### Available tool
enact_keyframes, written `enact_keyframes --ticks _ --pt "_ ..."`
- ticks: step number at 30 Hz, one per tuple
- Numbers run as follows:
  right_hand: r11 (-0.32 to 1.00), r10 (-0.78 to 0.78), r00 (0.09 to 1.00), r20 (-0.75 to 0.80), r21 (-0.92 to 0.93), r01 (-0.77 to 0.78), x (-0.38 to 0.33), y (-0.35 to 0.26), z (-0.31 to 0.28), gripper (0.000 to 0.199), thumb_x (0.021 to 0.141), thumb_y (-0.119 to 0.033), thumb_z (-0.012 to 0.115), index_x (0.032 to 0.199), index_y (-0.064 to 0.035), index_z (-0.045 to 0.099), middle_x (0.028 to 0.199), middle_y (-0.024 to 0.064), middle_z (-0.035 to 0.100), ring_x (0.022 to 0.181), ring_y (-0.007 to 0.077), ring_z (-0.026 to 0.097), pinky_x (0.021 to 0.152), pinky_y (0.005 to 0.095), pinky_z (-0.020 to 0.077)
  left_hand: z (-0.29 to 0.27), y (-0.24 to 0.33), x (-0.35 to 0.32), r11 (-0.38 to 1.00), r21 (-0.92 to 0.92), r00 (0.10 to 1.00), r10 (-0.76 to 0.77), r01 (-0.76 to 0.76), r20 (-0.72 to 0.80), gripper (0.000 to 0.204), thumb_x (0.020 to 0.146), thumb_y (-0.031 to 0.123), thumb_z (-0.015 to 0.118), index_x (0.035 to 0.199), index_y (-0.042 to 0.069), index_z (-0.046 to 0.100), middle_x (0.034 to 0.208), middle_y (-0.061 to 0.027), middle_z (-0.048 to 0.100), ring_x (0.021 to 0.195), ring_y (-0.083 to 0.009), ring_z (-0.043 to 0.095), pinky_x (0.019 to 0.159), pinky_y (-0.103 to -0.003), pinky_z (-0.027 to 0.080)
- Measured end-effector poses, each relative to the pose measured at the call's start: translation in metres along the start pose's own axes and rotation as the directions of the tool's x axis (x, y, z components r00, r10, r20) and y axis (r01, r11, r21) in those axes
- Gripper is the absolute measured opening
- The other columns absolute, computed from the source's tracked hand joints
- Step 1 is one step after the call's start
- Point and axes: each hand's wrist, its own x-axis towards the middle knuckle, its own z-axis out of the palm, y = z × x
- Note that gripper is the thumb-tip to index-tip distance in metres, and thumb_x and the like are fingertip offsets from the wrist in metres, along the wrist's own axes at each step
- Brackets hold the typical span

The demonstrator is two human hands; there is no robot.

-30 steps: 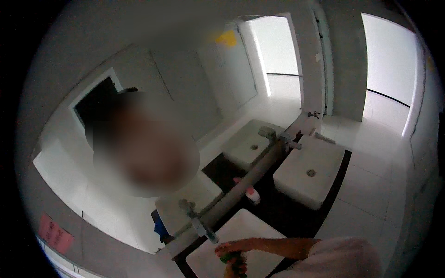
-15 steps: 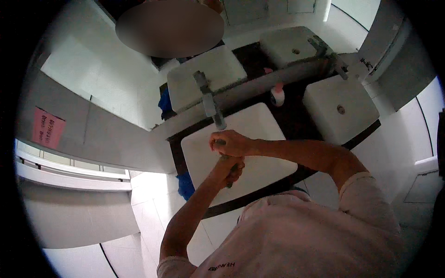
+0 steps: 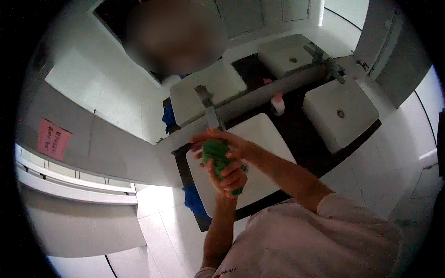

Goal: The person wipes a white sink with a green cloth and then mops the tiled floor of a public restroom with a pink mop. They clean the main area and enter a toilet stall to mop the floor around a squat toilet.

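Observation:
A crumpled green cloth (image 3: 214,150) is bunched up over the near white sink (image 3: 266,178). My left hand (image 3: 230,178) has its fingers wrapped round the lower part of the cloth, and a green end pokes out below the fist. My right hand (image 3: 234,142) lies against the cloth's upper end with its fingers stretched out to the left and apart. Just beyond both hands stands a silver faucet (image 3: 212,116); its spout tip is partly hidden by the right hand.
A white bottle with a pink pump top (image 3: 277,105) stands on the dark counter (image 3: 303,134). To the right is a second white sink (image 3: 340,127). A blue cloth (image 3: 195,203) hangs at the counter's left edge. Behind, a mirror (image 3: 116,99) reflects the sinks.
My hands have gone from gripping close together to a looser hold, with the right fingers now spread. Much more of the green cloth shows. My left forearm has swung to the right.

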Motion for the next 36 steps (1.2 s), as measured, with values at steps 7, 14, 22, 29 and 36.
enact_keyframes --ticks 7,14,22,29,36 --pt "0.840 0.541 0.824 -0.171 0.153 -0.520 0.053 -0.047 0.053 0.042 0.089 -0.041 0.056 0.068 -0.0044 0.056 0.071 0.0101 0.060 0.067 0.0184 0.062 0.061 0.0316 0.0506 0.086 -0.007 -0.009 0.914 0.364 0.971 -0.101 0.177 -0.219 0.037 0.081 0.019 0.065 0.108 0.006 0.044 0.070 -0.0004 0.046 0.041 -0.0059 0.033 0.033 -0.019 0.033" --pt "0.463 0.380 0.757 -0.531 -0.599 -0.653 -0.058 0.034 -0.017 0.056 0.095 -0.043 0.040 0.058 -0.0031 0.055 0.053 0.0079 0.055 0.052 0.0210 0.057 0.059 0.0402 0.0481 -0.032 0.016 -0.045 0.619 0.382 0.437 0.068 0.687 -0.897 0.023 0.079 0.028 0.065 0.079 0.012 0.050 0.060 0.0009 0.045 0.040 -0.0072 0.035 0.034 -0.021 0.025" --pt "0.201 0.307 0.374 -0.875 -0.325 -0.924 -0.166 0.051 -0.064 0.053 0.086 -0.058 0.050 0.099 -0.0067 0.057 0.090 0.0118 0.060 0.084 0.0242 0.059 0.074 0.0398 0.0468 -0.141 -0.021 -0.065 -0.125 0.694 0.598 0.628 0.709 -0.498 0.034 0.079 0.033 0.068 0.086 0.002 0.053 0.066 -0.0068 0.055 0.056 -0.0200 0.055 0.051 -0.033 0.045" --pt "0.617 0.379 0.679 -0.628 -0.375 -0.691 -0.178 -0.106 -0.057 0.052 0.085 -0.035 0.062 0.127 -0.0094 0.044 0.114 0.0091 0.053 0.104 0.0222 0.054 0.089 0.0306 0.0439 -0.071 -0.039 0.008 -0.308 0.687 0.708 0.564 0.658 -0.425 0.040 0.091 0.030 0.052 0.113 -0.004 0.052 0.102 -0.0214 0.059 0.095 -0.0308 0.057 0.081 -0.038 0.045" --pt "0.538 0.493 0.553 -0.672 -0.263 -0.801 -0.239 -0.217 -0.062 0.067 0.083 -0.015 0.066 0.138 -0.0202 0.029 0.134 0.0106 0.038 0.118 0.0256 0.048 0.100 0.0367 0.0398 -0.056 -0.072 0.110 -0.615 0.574 0.759 0.651 0.540 -0.016 0.032 0.094 0.025 0.046 0.114 0.001 0.053 0.098 -0.0221 0.061 0.088 -0.0338 0.061 0.071 -0.040 0.047"
